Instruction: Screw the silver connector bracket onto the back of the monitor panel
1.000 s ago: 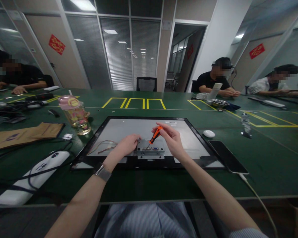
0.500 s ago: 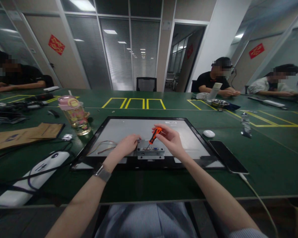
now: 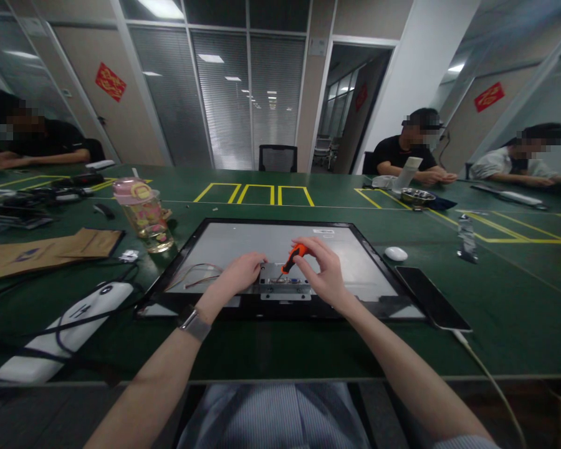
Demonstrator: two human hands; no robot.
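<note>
Pinching a small screwdriver with an orange and black handle (image 3: 293,258), the right hand (image 3: 325,277) has its grip closed around the handle. The screwdriver leans over, and its thin metal tip points down and to the left onto a little grey metal box (image 3: 285,290). The box sits on the back of a big flat screen with a black frame (image 3: 234,240), close to the screen's near edge. The screen lies flat in the middle of the green table (image 3: 271,349), near the table's near edge.

The left hand (image 3: 237,274) touches the left end of the box with curled fingers. I cannot tell if its grip holds the box or only rests there. A silver watch (image 3: 194,324) is on that wrist. Thin coloured wires (image 3: 194,275) lie on the screen just left of that hand.

Right of the screen are a white round mouse (image 3: 395,253) and a flat black phone (image 3: 432,298). Left of it stand a clear bottle with a pink lid (image 3: 144,215) and flat brown paper bags (image 3: 42,249). A long white power pack (image 3: 70,327) lies near the table's near left corner. Other people sit along the far edge.
</note>
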